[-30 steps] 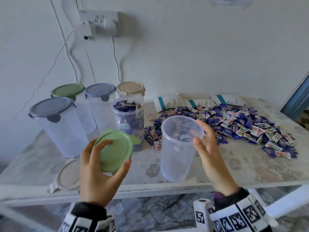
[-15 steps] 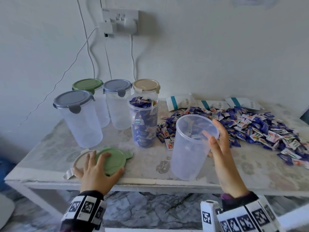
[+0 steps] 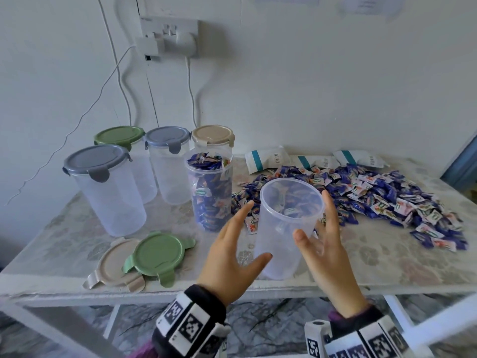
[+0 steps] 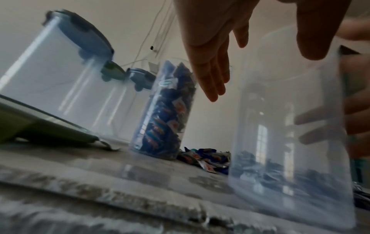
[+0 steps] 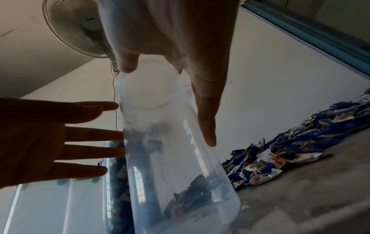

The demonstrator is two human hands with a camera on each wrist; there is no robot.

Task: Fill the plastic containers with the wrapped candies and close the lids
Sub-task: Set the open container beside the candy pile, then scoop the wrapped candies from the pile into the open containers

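Observation:
An empty clear container (image 3: 284,236) stands near the table's front edge. My right hand (image 3: 322,244) holds it, thumb on the near wall and fingers round the far right side (image 5: 206,110). My left hand (image 3: 232,251) is open with straight fingers just left of the container (image 5: 170,158); whether the fingertips (image 5: 112,134) touch it I cannot tell. A lidless container full of wrapped candies (image 3: 210,192) stands behind the left hand (image 4: 208,66). A big pile of blue and white candies (image 3: 374,197) covers the right of the table. A green lid (image 3: 157,254) lies on a beige lid (image 3: 111,264) at the front left.
Several empty lidded containers stand at the back left: a grey-lidded one (image 3: 103,192) nearest, then green (image 3: 120,135), grey (image 3: 167,164) and beige (image 3: 213,136). White packs (image 3: 268,158) lie by the wall. Cables hang from a wall socket (image 3: 170,37). The table's front edge (image 3: 77,282) is close.
My left hand has laid the green lid down on the beige lid, let it go and moved right to the empty container. The right hand stays on the container.

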